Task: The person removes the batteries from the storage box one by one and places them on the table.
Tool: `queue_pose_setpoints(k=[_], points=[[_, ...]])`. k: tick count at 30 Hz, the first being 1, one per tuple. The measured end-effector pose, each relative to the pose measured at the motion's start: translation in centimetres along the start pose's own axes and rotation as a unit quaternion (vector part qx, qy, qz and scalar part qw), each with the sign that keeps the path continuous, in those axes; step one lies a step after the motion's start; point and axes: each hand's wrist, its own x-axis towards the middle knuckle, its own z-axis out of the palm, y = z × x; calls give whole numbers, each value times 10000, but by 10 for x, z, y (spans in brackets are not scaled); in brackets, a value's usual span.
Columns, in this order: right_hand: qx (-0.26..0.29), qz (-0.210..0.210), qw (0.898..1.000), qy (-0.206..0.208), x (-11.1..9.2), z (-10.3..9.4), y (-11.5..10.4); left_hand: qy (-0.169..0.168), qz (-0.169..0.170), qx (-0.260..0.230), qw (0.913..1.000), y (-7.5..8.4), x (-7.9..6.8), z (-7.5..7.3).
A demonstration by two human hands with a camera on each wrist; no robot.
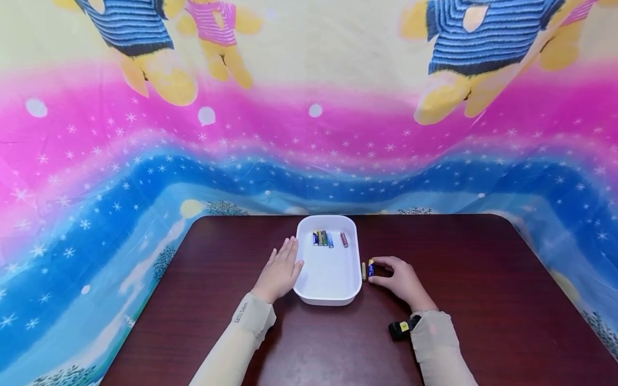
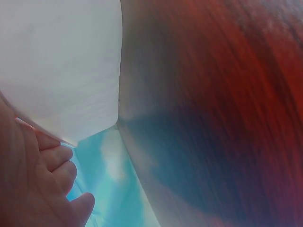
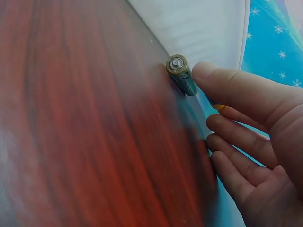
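Right hand: grip clamped on the blue cylindrical battery with a yellow end, index finger at the far end, thumb at the near end. It's just outside the right wall of the white plastic rectangular tray, over the dark red-brown wood-grain tabletop. Can't tell if it's touching the surface or slightly lifted; the thumb hides most of it in the right wrist view.

Green-and-gold cylindrical battery lies between that one and the tray wall, lengthwise along the wall. Nobody's holding it.

Left hand: fingers extended, laid along the tray's left rim, not wrapped round anything.

Inside the tray, toward the far end: a side-by-side row of four multicoloured cylindrical batteries, plus one dark red cylindrical battery apart on the right.

Handling, my read: rigid, small but dense, light enough for a two-finger pinch. Smooth jacket, so a bit slippery, and it'll roll if nudged sideways. Not fragile. End-to-end pinch works and keeps the sides free; keep both contacts centred or it'll pivot. Mid-barrel across the sides is the safer hold, but the neighbouring battery crowds that side.
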Motion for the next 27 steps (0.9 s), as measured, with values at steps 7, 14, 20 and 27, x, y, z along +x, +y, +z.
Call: queue_pose_setpoints(k=[7,14,20,27], points=[[-113,-122,9998,63,1,1,0,36,60,-63,10000,-1,0,0],[-174,-88,9998,39,2,3,0,6,33,-46,10000,-1,0,-1],[-205,-118,9997,-43,1,4,2,-14,28,-134,9999,-1,-1,0],[-238,-213,9995,-78,2,4,1,-38,3,-133,9999,-1,0,-1]])
